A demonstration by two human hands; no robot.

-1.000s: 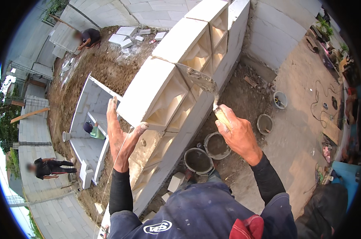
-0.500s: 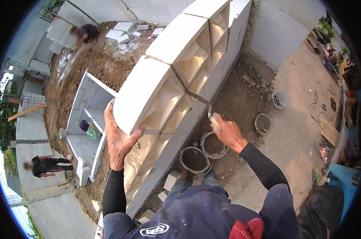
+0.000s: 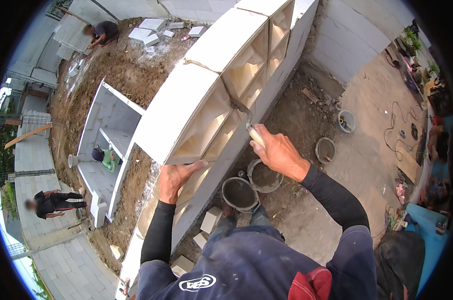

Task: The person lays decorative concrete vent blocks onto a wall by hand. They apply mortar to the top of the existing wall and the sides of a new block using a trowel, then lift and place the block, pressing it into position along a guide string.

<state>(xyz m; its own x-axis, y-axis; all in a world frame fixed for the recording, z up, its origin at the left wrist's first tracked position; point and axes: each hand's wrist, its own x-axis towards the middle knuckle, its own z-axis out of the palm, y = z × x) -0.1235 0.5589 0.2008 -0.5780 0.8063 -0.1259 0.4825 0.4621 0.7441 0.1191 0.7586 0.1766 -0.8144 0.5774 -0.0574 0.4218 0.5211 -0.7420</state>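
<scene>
A pale ventilation block (image 3: 199, 117) with recessed, pyramid-like openings tops a white wall in front of me. My left hand (image 3: 175, 180) grips its near end, thumb stretched along the edge and fingers partly hidden. In my right hand (image 3: 282, 154) is a narrow trowel (image 3: 257, 135) with a light wooden handle, fingers wrapped round it. The trowel's thin, mortar-smeared blade touches the grey joint between this block and the neighbouring block (image 3: 231, 40) beyond it.
Two buckets of grey mortar (image 3: 240, 194) (image 3: 267, 176) stand by my feet, a third bucket (image 3: 326, 150) farther right. Loose white blocks (image 3: 211, 219) lie beside the wall. Across it, one person (image 3: 106, 159) works inside a white block enclosure; another (image 3: 56, 204) stands, another (image 3: 103, 34) crouches.
My left hand has slid from the block's outer side to the lower edge of its end. The trowel has moved left along the joint with my right hand. The view has shifted slightly.
</scene>
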